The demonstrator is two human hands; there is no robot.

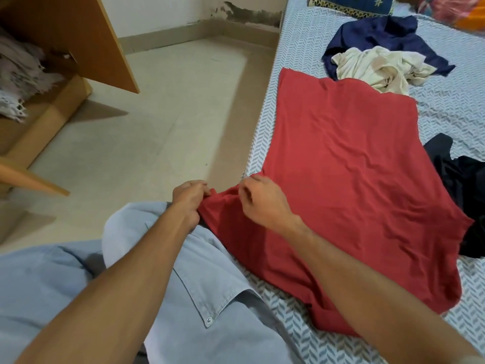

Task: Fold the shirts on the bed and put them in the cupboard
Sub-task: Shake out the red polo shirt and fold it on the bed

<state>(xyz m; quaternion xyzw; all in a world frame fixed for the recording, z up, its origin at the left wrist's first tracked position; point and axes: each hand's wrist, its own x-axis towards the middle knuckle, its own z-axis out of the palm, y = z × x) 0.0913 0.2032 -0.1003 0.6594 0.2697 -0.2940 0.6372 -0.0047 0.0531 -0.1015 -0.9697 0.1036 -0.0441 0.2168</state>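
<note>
A red shirt (349, 179) lies spread flat on the bed (301, 43). The left hand (190, 195) and right hand (259, 199) each pinch its near edge, side by side.

A red shirt (349, 185) lies spread flat on the bed (301, 48), its near left edge bunched at the bed's side. The left hand (189, 196) and the right hand (258, 199) both pinch that bunched edge, close together. Farther off lie a cream shirt (378, 68) on a navy shirt (380, 35); a black garment (462, 185) touches the red shirt's right side. The open cupboard (47, 82) stands far left.
</note>
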